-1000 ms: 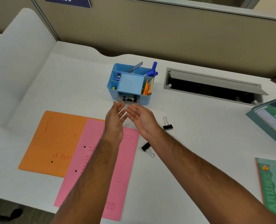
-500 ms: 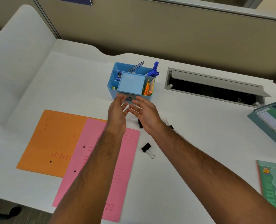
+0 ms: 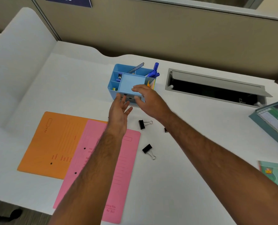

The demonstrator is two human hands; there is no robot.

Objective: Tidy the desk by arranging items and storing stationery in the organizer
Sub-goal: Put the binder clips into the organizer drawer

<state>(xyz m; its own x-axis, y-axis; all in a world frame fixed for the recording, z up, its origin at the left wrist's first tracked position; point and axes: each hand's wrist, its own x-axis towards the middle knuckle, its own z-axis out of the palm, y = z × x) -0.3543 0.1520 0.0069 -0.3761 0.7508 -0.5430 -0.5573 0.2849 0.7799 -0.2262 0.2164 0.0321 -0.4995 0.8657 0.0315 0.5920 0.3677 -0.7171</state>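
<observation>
My hands, left [image 3: 118, 109] and right [image 3: 149, 99], both open and empty at the blue organizer [image 3: 117, 73] drawer front. Binder clips [image 3: 141, 124] [image 3: 146, 148] loose on the worktop [image 3: 192, 143], light, stiff, springy; pinch the black bodies, not the wire loops.

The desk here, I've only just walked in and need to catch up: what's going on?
A person is tidying. Both hands, the left hand and right hand, are open at the front of the blue organizer, by its small drawer, holding nothing. Binder clips still lie loose on the desk, beside an orange folder and a pink folder.
</observation>
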